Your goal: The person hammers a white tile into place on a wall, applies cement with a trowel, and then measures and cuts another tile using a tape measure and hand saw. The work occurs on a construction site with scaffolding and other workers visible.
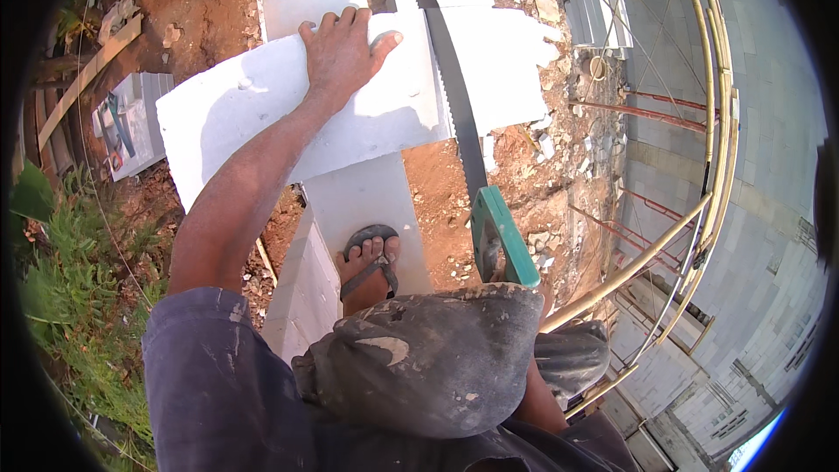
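Note:
A white lightweight building block [262,114] lies crosswise on a grey-white block support [358,197]. My left hand [341,52] rests on top of it with fingers spread, the thumb pointing right. To the right of that hand, a hand saw [454,105] with a dark toothed blade runs along a straight edge in the block. My right hand [494,260] is closed around the saw's green handle [507,236], mostly hidden behind my raised knee [428,358]. The blade's tip reaches past the block's far edge.
My sandalled foot [367,267] stands on the support. Bamboo poles [717,140] and red bars [647,114] stand along a grey block wall [778,175] at right. Block scraps [546,147] litter the soil. Another block [135,127] with tools on it and green plants [87,297] are at left.

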Demonstrator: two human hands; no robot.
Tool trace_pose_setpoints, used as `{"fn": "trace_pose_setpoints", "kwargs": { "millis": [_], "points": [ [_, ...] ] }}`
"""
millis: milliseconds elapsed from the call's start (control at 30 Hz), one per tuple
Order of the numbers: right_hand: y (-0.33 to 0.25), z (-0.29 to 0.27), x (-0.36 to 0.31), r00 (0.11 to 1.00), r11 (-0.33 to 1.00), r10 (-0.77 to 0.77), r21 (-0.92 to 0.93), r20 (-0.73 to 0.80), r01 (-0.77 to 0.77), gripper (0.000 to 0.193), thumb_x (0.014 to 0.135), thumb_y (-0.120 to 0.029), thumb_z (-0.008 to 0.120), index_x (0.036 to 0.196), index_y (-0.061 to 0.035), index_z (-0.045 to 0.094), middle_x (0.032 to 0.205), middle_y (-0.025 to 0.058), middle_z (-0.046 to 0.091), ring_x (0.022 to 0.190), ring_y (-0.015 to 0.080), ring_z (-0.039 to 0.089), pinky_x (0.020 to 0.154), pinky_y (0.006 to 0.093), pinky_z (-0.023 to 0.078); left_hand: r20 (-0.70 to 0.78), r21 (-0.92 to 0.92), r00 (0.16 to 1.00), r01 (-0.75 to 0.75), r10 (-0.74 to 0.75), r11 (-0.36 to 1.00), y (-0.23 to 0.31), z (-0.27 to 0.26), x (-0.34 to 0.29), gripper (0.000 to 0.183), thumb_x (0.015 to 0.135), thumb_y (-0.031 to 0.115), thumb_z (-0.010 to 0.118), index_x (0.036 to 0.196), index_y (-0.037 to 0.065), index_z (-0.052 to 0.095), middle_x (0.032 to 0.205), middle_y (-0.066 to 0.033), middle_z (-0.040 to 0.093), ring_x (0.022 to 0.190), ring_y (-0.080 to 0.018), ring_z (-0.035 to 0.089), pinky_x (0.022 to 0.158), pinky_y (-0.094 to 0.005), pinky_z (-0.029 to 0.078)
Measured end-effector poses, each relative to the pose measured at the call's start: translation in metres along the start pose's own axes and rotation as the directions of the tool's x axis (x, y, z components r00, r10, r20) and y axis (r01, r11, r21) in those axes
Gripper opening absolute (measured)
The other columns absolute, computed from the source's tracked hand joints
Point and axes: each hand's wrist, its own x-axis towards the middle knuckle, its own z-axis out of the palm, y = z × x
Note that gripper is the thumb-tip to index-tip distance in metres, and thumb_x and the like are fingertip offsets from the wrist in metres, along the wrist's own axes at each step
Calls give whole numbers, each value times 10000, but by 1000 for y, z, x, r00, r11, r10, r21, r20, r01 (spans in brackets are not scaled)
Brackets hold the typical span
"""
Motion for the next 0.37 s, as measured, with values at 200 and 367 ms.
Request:
{"fn": "trace_pose_setpoints", "kwargs": {
  "millis": [200,367],
  "points": [
    [-60,90,152,981,955,69,-296,179,-13,460,965,-432,497,723,-50,582,566,25,517,453,92,439,391,238,339,55,20,998,27,-28,999,2,-7,6,591,927,590,441,1169,72,592,1053,-73,603,1007,-223,532,904,-554,284],
    [-17,54,98,981,988,-44,-137,189,71,463,947,-466,515,896,-27,654,564,19,518,487,96,458,506,254,394,-50,-47,998,-49,47,998,-10,8,4,591,903,578,502,1197,72,585,1064,-77,609,1010,-225,534,910,-554,278]
  ]
}}
